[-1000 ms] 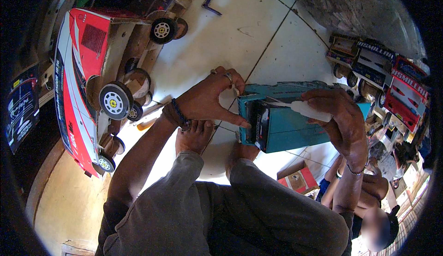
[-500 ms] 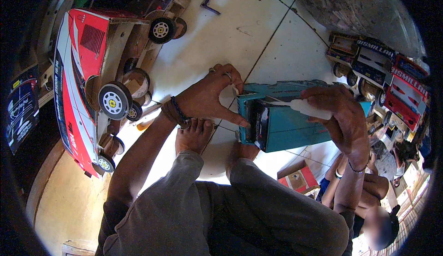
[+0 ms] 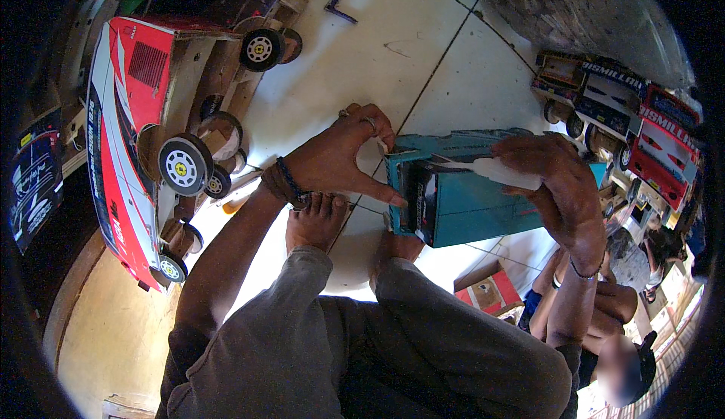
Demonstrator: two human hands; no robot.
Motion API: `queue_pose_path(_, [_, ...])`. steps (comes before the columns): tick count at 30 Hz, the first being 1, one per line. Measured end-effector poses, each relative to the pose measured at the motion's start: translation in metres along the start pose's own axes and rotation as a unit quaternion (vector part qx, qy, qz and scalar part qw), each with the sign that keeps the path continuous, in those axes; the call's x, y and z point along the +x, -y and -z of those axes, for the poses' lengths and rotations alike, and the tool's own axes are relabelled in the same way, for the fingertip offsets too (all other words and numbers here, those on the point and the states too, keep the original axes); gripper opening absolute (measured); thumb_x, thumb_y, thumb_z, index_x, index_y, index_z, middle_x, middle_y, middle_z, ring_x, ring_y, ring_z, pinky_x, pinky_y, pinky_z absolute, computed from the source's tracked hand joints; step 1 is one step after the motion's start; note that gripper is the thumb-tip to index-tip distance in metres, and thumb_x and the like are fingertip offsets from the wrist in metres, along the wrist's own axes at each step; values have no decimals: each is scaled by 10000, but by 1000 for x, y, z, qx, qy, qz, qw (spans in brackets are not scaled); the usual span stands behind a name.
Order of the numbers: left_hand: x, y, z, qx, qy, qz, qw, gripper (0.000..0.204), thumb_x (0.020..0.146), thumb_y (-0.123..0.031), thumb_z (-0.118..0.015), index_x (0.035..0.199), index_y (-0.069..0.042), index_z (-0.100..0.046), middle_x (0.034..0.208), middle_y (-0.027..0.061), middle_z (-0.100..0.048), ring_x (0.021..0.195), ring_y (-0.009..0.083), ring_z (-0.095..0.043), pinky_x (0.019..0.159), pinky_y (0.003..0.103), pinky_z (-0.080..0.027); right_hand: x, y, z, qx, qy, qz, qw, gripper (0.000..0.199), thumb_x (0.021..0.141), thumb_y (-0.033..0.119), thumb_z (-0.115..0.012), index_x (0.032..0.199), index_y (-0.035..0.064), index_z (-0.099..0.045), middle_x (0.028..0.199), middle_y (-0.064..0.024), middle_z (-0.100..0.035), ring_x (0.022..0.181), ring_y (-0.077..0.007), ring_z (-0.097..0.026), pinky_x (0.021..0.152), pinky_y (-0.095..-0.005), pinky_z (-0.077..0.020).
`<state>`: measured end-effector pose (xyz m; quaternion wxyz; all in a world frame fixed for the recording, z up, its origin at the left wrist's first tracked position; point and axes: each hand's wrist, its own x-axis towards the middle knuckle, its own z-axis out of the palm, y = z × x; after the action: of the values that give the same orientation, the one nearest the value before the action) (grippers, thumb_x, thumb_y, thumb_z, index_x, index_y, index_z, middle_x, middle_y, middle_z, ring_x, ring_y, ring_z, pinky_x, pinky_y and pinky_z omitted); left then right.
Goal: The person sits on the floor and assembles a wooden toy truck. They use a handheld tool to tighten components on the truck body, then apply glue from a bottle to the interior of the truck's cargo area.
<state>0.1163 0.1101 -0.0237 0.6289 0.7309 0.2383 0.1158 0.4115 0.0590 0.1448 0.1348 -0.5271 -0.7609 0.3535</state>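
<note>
A teal, box-shaped toy vehicle body (image 3: 472,207) lies in front of me, with a black printed panel (image 3: 425,209) near its left end. My left hand (image 3: 347,151) holds that left end, fingers at the far corner and thumb on the near side. In my right hand (image 3: 555,185) is a small white squeeze bottle (image 3: 502,173), held above the body. Its thin nozzle points left toward the inner edge behind the black panel. Whether anything flows from the tip is too small to see.
On the left stands a large red-and-white toy truck (image 3: 132,140) with black wheels. Several more toy trucks (image 3: 664,151) line the right side. A blue angled strip (image 3: 341,0) lies on the tiled floor (image 3: 377,64). Another person (image 3: 615,306) sits at the lower right, near a red piece (image 3: 491,291).
My right hand and the bottle have shifted very slightly left. The left hand keeps its hold on the teal body, and the whole view has moved a little.
</note>
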Motion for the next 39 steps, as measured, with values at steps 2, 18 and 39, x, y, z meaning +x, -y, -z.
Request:
queue_pose_path(2, [0, 0, 0, 5, -1, -8, 1000, 652, 608, -380, -989, 1018, -119, -554, 1090, 74, -555, 1084, 263, -530, 963, 383, -406, 0, 1, -1, 4, 4, -1, 1000, 377, 782, -94, -686, 1114, 79, -641, 1167, -128, -716, 1076, -287, -682, 877, -400, -564])
queue_pose_path(18, [1, -7, 4, 15, 20, 30, 999, 657, 610, -410, -980, 1022, -103, -570, 1122, 86, -560, 1135, 277, -523, 1007, 383, -418, -6, -1, 4, 18, -6, -38, 999, 346, 852, -92, -633, 1165, 54, -617, 1216, -167, -688, 1102, -280, -680, 930, -395, -555])
queue_pose_path(39, [-3, 13, -2, -61, 41, 94, 993, 593, 756, -205, -917, 1199, -89, -539, 1246, 54, -557, 1250, 218, -530, 1105, 404, -437, -132, 67, -93, 228, -341, -245, 878, 217, 954, 44, -678, 1147, -10, -595, 1084, -112, -675, 984, -175, -648, 870, -308, -504])
